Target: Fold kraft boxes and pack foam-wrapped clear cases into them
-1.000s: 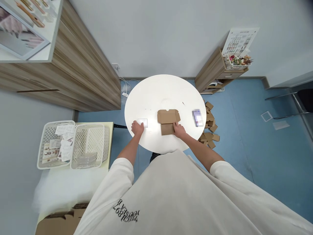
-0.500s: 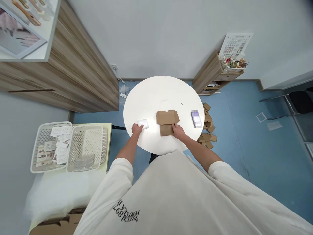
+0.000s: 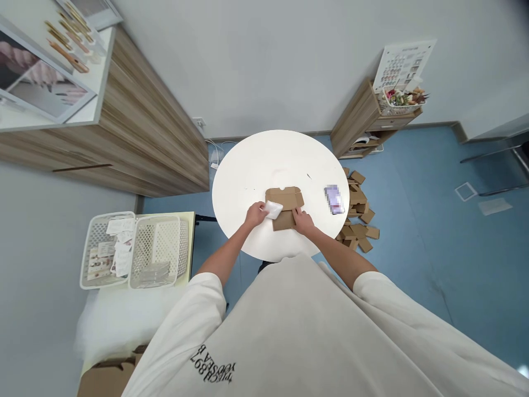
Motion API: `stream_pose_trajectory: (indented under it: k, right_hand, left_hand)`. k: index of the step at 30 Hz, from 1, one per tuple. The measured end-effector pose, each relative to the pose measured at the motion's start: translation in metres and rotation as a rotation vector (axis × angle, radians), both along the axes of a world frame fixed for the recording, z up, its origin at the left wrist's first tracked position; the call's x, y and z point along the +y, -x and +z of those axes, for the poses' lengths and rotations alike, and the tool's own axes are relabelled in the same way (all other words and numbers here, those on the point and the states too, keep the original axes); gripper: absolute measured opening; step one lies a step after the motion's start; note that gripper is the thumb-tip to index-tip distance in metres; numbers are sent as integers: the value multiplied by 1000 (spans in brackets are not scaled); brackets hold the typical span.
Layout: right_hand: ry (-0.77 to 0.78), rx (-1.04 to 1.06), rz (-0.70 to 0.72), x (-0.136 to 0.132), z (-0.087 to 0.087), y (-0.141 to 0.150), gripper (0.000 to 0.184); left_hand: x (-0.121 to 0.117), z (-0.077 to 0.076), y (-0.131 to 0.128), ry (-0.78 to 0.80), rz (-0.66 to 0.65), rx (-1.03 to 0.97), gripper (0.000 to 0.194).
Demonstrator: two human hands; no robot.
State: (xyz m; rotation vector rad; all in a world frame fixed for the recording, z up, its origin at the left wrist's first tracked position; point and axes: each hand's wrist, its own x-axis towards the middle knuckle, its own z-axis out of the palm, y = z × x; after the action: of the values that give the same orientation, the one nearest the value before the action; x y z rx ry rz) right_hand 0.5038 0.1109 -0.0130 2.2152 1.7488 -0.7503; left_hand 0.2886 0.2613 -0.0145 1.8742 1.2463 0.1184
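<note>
On the round white table (image 3: pixel 248 165) lies an open brown cardboard box (image 3: pixel 285 220), its lid flap folded back away from me. My left hand (image 3: pixel 256 214) is closed on a small white packet (image 3: pixel 273 209), which it holds over the left part of the box. What the packet contains does not show. At the box's right side, my right hand (image 3: pixel 303 220) grips the edge, its thumb and fingers on the cardboard.
A purple, pixelated item (image 3: pixel 334 199) lies at the table's right. Several cardboard boxes (image 3: pixel 359 198) are heaped on the floor beyond it. Two white baskets (image 3: pixel 155 251) stand on a side table at my left. A wooden cabinet (image 3: pixel 152 110) rises at the back left.
My left hand has carried the white packet from the table's left side rightward to over the box. The right hand stays at the box's right edge. The view has shifted slightly.
</note>
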Motion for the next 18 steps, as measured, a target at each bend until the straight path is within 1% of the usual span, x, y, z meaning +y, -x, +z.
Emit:
stream_pose_trajectory:
  k: [2, 4, 5, 8, 11, 14, 16, 18]
  right_hand:
    - [-17, 6, -1, -2, 0, -2, 84]
    - [-36, 9, 0, -5, -1, -4, 88]
    - [-47, 10, 0, -6, -2, -5, 90]
    - [-65, 18, -6, -9, -4, -7, 97]
    - [-65, 34, -17, -11, -8, -8, 104]
    - [-72, 47, -17, -12, -10, -10, 107]
    - [-83, 55, -17, -12, -11, -11, 107]
    - [-90, 74, -25, -13, -12, -12, 105]
  left_hand:
    - [-16, 5, -26, -87, -168, 123, 20]
    - [-32, 6, -48, -155, -340, 227, 21]
    - [-40, 6, -58, -173, -406, 268, 22]
    - [-56, 2, -80, -215, -528, 372, 25]
    - [-64, -3, -93, -239, -566, 411, 26]
    - [-70, -8, -97, -297, -579, 402, 32]
    - [-76, -9, -96, -343, -555, 373, 35]
    - [-79, -9, -92, -347, -476, 329, 34]
